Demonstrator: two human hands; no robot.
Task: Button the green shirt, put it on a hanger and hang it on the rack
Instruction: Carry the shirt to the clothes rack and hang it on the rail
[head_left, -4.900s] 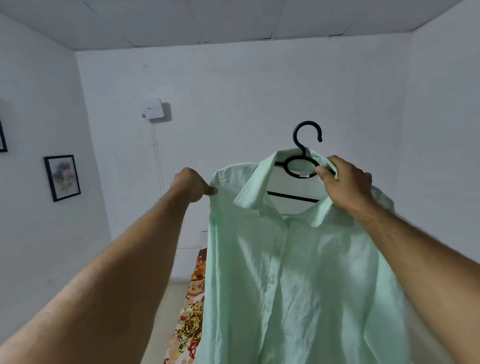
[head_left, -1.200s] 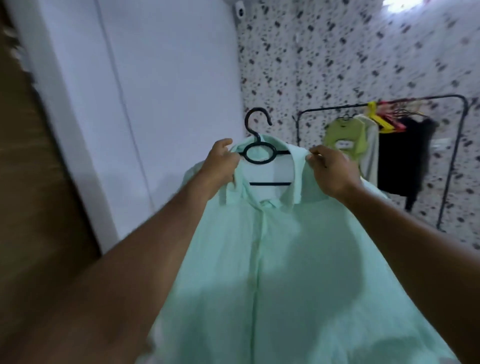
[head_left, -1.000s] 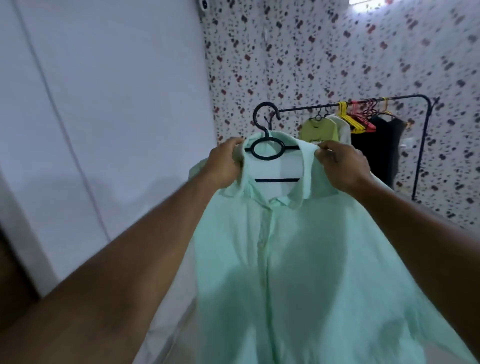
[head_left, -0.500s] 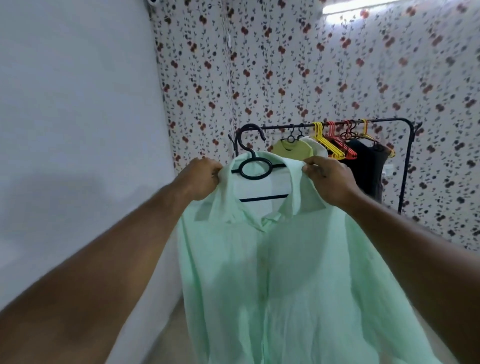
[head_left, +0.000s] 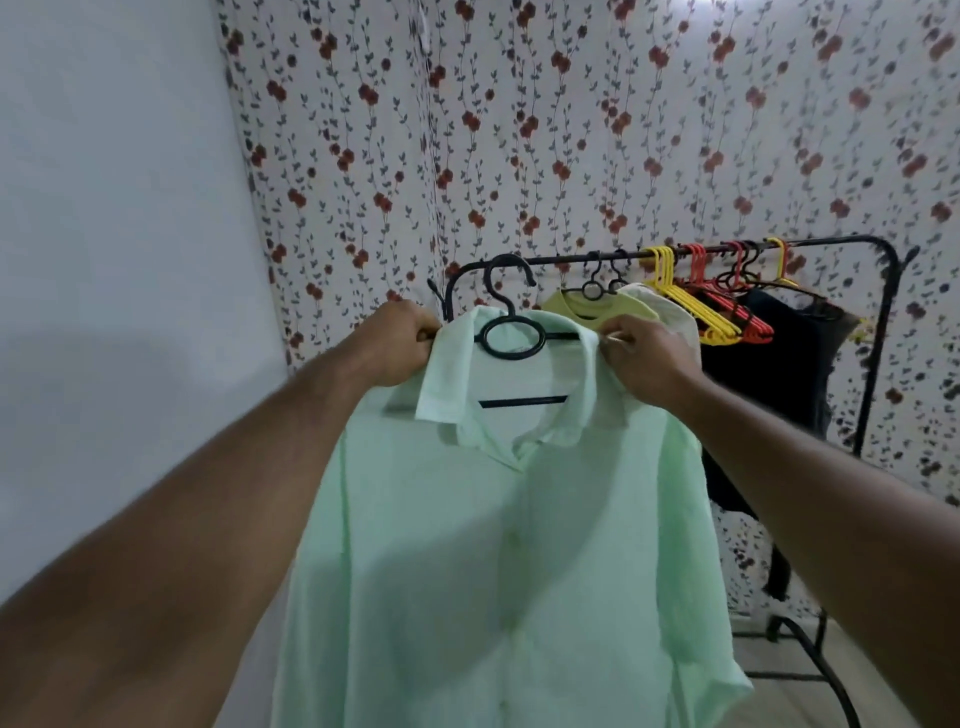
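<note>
The pale green shirt (head_left: 493, 545) hangs on a black hanger (head_left: 511, 336), held up in front of me. Its front looks closed below an open collar. My left hand (head_left: 397, 347) grips the shirt's left shoulder at the collar. My right hand (head_left: 644, 358) grips the right shoulder and collar. The hanger's hook (head_left: 506, 275) stands free, just in front of the left end of the black rack (head_left: 831, 243), without touching the bar.
On the rack hang a yellow-green top (head_left: 597, 307), a white garment (head_left: 670, 312), bare yellow hangers (head_left: 685, 301) and red hangers (head_left: 727, 296), and a black garment (head_left: 779, 374). A floral wall stands behind; a plain white wall is at left.
I have turned from the plain room toward the rack and come closer to it. Both hands kept their hold on the shirt's shoulders; the hook now sits near the bar's left end.
</note>
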